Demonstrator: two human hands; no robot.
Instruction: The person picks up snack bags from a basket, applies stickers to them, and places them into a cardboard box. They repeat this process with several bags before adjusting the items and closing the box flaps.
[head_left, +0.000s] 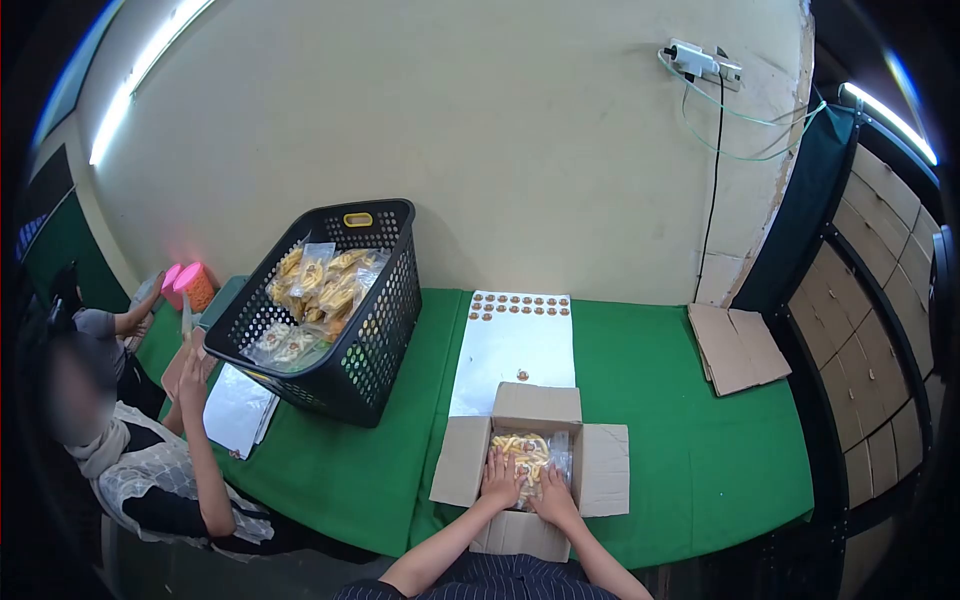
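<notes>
Cardboard box [601,470] w/ both hands [501,481] inside

Small packing workshop, likely for snack food. Long table covered in green cloth [680,440] against a bare cream plastered wall [500,130], tube lights overhead. Black plastic lattice basket [375,330] tilted on the table, filled with clear sealed packets of yellow snacks [318,285]. Open brown cardboard box [535,460] holds more such packets. White sheet of round brown stickers [515,345] lies behind it; flattened brown cardboard pieces [738,348] wait at the right. Stacked brown cartons [880,300] line the right wall. A second seated person [150,470] works at the table's left end.
</notes>
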